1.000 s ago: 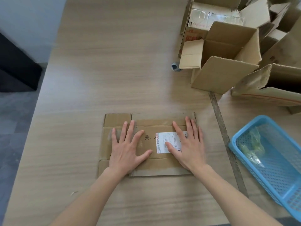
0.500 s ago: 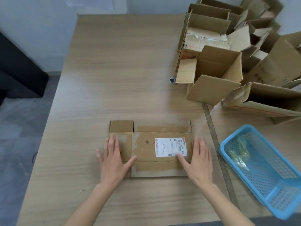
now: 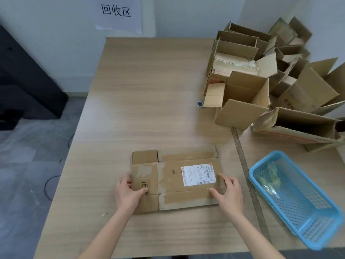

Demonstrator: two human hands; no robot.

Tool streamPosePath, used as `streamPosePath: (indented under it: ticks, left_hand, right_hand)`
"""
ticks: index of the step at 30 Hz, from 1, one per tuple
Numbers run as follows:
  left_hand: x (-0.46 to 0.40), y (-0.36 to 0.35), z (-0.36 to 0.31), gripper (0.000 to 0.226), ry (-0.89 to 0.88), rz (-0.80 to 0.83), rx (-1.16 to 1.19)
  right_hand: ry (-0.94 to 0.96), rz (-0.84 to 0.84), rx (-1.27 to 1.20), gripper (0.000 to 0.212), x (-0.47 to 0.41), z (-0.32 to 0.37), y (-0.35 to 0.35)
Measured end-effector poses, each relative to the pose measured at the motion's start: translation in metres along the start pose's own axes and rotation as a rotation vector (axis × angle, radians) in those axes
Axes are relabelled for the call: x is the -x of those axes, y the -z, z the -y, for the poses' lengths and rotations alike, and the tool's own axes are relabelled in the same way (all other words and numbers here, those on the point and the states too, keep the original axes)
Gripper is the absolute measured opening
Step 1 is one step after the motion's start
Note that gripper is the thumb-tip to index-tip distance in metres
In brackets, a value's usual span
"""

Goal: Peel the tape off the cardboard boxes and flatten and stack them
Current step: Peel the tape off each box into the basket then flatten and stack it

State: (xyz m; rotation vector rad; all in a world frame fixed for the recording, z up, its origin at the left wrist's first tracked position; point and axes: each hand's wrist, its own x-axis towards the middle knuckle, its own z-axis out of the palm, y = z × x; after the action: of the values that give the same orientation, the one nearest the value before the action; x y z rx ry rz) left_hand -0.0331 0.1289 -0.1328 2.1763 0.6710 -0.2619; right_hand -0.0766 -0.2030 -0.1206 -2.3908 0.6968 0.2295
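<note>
So I'm gripping the flattened box (image 3: 174, 181) at both short ends right now. My left hand (image 3: 127, 193) is curling round the left edge, thumb lying across the top near the printed black letters, the other fingers (image 3: 124, 181) tucking under or behind the edge, can't fully see them. My right hand (image 3: 230, 193) is doing the same thing on the right edge, thumb pressing on top just below the white shipping label (image 3: 198, 175), fingers wrapping the end of the cardboard. Whether the box is lifting off the table (image 3: 149, 109) or just lying on it, I can't tell.

Between my hands the cardboard is lying flat, flaps spread out toward the far side and toward me, with pale patches showing where the surface is scuffed. The label is sitting closer to my right hand than my left.

Just right of my right hand a metal strip (image 3: 248, 176) is running along the tabletop, and past that a blue plastic basket (image 3: 317, 227) is holding some crumpled clear tape (image 3: 270, 180).

Further out ahead and right of my right hand, a whole pile of open cardboard boxes (image 3: 261, 86) is waiting, still standing up with flaps open, bunched in the far corner. A small round thing (image 3: 200, 104) is sitting just left of that pile.

Way out ahead of my left hand, a paper sign (image 3: 117, 13) is hanging on the wall.
</note>
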Motion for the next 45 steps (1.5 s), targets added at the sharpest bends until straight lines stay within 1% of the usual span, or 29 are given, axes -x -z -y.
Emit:
streamPosePath:
  ticks: [1,2,4,6,9,11,13,16,17,19,21,22,24,26,28,30,32,34,36,38,40,42,45]
  left_hand:
    - [0.003,0.003,0.003,0.101,0.006,0.023,-0.012]
    - [0.005,0.006,0.007,0.098,0.011,0.046,-0.015]
    - [0.011,0.011,0.014,0.096,0.037,0.064,0.016]
    - [0.016,0.015,0.019,0.099,0.048,0.066,0.064]
    - [0.021,0.031,0.018,0.098,0.057,0.088,0.213]
    - [0.022,0.047,0.012,0.095,0.051,0.113,0.330]
    - [0.020,0.067,0.003,0.089,0.005,0.130,0.401]
    - [0.016,0.102,-0.017,0.069,-0.085,0.145,0.426]
    - [0.016,0.113,-0.026,0.067,-0.104,0.164,0.441]
    - [0.018,0.133,-0.040,0.072,-0.112,0.191,0.471]
    - [0.018,0.149,-0.042,0.082,-0.106,0.201,0.426]
    - [0.017,0.156,-0.035,0.085,-0.099,0.211,0.381]
    - [0.014,0.168,-0.015,0.088,-0.095,0.220,0.273]
    - [0.008,0.178,0.011,0.086,-0.105,0.196,0.170]
    - [0.001,0.186,0.028,0.083,-0.123,0.151,0.103]
    - [-0.005,0.187,0.036,0.082,-0.131,0.092,0.062]
    - [-0.010,0.182,0.042,0.082,-0.144,0.066,0.002]
    - [-0.018,0.173,0.048,0.085,-0.177,0.067,-0.042]
    - [-0.031,0.161,0.052,0.091,-0.183,0.088,-0.049]
    - [-0.042,0.148,0.056,0.097,-0.149,0.096,-0.036]
    - [-0.052,0.132,0.064,0.100,-0.117,0.070,-0.024]
    - [-0.060,0.120,0.073,0.104,-0.127,0.031,-0.039]
    - [-0.071,0.109,0.079,0.110,-0.147,-0.027,-0.106]
  right_hand:
    - [-0.010,0.015,-0.029,0.067,0.001,0.000,0.000]
    - [-0.041,0.029,-0.060,0.070,0.001,0.002,0.000]
    - [-0.117,0.049,-0.102,0.084,0.000,0.005,0.002]
    - [-0.141,0.078,-0.094,0.093,-0.001,0.010,0.004]
    - [-0.118,0.097,-0.105,0.092,0.000,0.025,0.013]
    - [-0.079,0.104,-0.138,0.089,0.001,0.040,0.021]
    - [-0.018,0.099,-0.187,0.084,0.002,0.060,0.030]
    - [0.099,0.134,-0.263,0.069,0.009,0.107,0.039]
    - [0.147,0.150,-0.280,0.063,0.013,0.126,0.039]
    - [0.213,0.118,-0.282,0.052,0.022,0.163,0.036]
    - [0.199,0.049,-0.254,0.047,0.032,0.197,0.030]
    - [0.177,0.042,-0.228,0.049,0.036,0.210,0.026]
    - [0.141,0.075,-0.126,0.061,0.044,0.225,0.016]
    - [0.130,0.136,0.002,0.069,0.049,0.228,0.003]
    - [0.147,0.187,0.066,0.074,0.052,0.222,-0.010]
    - [0.157,0.203,0.082,0.078,0.052,0.215,-0.022]
    - [0.150,0.223,0.082,0.083,0.052,0.206,-0.035]
    - [0.141,0.239,0.045,0.090,0.051,0.196,-0.048]
    - [0.109,0.266,0.022,0.102,0.042,0.190,-0.061]
    - [0.092,0.279,0.075,0.113,0.032,0.188,-0.074]
    - [0.110,0.229,0.215,0.112,0.022,0.183,-0.092]
    - [0.125,0.137,0.316,0.115,0.016,0.177,-0.105]
    - [0.115,0.067,0.291,0.135,0.002,0.167,-0.114]
